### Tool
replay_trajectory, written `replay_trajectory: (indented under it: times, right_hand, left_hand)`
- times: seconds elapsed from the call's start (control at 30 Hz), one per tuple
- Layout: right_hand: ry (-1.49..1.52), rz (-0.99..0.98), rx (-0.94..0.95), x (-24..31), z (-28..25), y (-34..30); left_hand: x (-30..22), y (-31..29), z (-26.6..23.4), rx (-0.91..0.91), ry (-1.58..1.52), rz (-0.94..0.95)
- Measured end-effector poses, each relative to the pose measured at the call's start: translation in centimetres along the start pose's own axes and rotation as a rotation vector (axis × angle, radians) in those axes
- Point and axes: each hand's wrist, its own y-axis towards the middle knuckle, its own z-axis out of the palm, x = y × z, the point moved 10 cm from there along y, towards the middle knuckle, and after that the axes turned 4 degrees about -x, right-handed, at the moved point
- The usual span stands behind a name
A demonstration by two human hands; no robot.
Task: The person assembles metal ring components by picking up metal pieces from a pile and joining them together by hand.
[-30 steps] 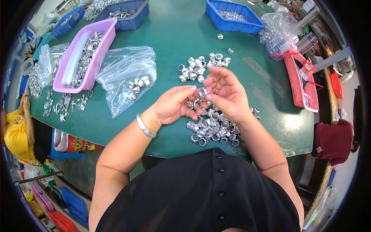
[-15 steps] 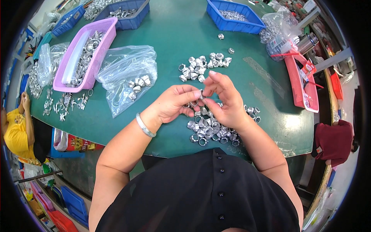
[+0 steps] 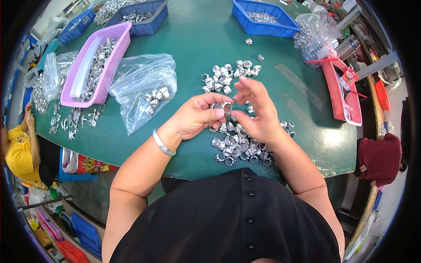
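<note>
Between the thumb and fingers of my left hand (image 3: 190,117) are silver metal rings, one ring (image 3: 227,108) turned with its round opening showing. Another ring sits beside it against the fingers. Just to the right, my right hand (image 3: 261,116) is open, its thumb and fingers apart around the ring's side. Its thumb tip is close to the ring; whether it touches I cannot tell. Below the hands lies a heap of loose silver rings (image 3: 239,145), partly hidden by my right hand. Beyond the hands lies a second group of rings (image 3: 217,79).
At left, a clear plastic bag (image 3: 144,83) has several rings on it, beside a pink basket (image 3: 118,52) of metal parts. Blue trays (image 3: 153,27) (image 3: 267,30) stand at the back. A red basket (image 3: 340,98) is at right. People sit at both sides.
My right thumb and fingers have come apart from the ring they were at. The ring in my left hand has turned so that its opening shows.
</note>
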Motion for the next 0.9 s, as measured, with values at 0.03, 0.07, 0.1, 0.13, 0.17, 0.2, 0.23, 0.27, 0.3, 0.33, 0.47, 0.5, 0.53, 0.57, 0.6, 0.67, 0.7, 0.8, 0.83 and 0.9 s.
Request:
replay_trajectory:
  times: [0.03,0.07,0.1,0.13,0.17,0.2,0.23,0.27,0.3,0.33,0.47,0.5,0.53,0.57,0.6,0.67,0.7,0.8,0.83,0.9]
  right_hand:
    - [-0.017,0.01,0.0,0.0,-0.2,0.2]
    - [-0.015,0.009,0.001,0.1,-0.5,0.5]
    - [-0.103,0.044,0.022,-0.4,-0.8,0.9]
    - [-0.191,0.078,0.045,-1.0,-1.0,1.2]
    - [-0.19,0.078,0.046,-1.4,-1.2,1.4]
    - [-0.251,0.11,0.096,-2.3,-1.1,1.5]
    - [-0.313,0.142,0.147,-3.3,-0.8,1.5]
    - [-0.324,0.14,0.154,-3.7,-0.8,1.6]
    - [-0.325,0.139,0.154,-4.0,-0.7,1.8]
    - [-0.377,0.163,0.207,-4.7,-0.3,1.8]
    - [-0.449,0.201,0.301,-6.4,1.4,2.0]
    - [-0.448,0.2,0.303,-6.5,1.8,2.1]
    - [-0.494,0.2,0.322,-6.7,2.2,2.1]
    - [-0.54,0.199,0.341,-6.9,2.5,2.0]
    - [-0.538,0.199,0.343,-7.0,2.8,2.1]
    - [-0.633,0.193,0.367,-7.3,3.2,2.0]
    - [-0.632,0.192,0.369,-7.2,3.4,2.1]
    - [-0.68,0.204,0.376,-7.1,3.9,2.2]
    - [-0.709,0.209,0.381,-7.2,4.0,2.2]
    - [-0.738,0.215,0.386,-7.4,4.4,2.2]
  left_hand:
    - [0.0,0.0,0.0,-0.001,0.0,0.001]
    - [-0.5,0.0,-0.5,-0.052,0.151,0.062]
    - [-1.1,0.0,-0.9,-0.101,0.303,0.123]
    - [-1.0,0.0,-0.9,-0.101,0.303,0.123]
    - [-2.3,-0.3,-0.2,-0.111,0.68,0.3]
    - [-3.2,-0.7,1.3,-0.114,1.056,0.476]
    - [-2.3,-0.4,1.5,-0.081,1.111,0.414]
    - [-2.0,-0.4,2.5,-0.022,1.147,0.45]
    - [-1.6,-0.5,3.4,0.037,1.182,0.487]
    - [-1.2,-0.5,3.8,0.069,1.19,0.489]
    - [-0.6,-0.6,4.2,0.131,1.193,0.43]
    - [-0.7,-0.7,4.1,0.129,1.193,0.43]
    - [-0.7,-0.7,4.0,0.132,1.182,0.424]
    - [-0.7,-0.7,3.9,0.135,1.171,0.419]
    - [-0.7,-0.7,3.9,0.133,1.17,0.418]
    - [-0.6,-0.5,3.7,0.129,1.131,0.379]
    - [-0.6,-0.5,3.6,0.127,1.131,0.379]
    - [-0.9,-0.6,3.2,0.105,1.092,0.399]
    - [-1.2,-0.5,2.9,0.066,1.079,0.399]
    - [-1.5,-0.5,2.5,0.029,1.064,0.399]
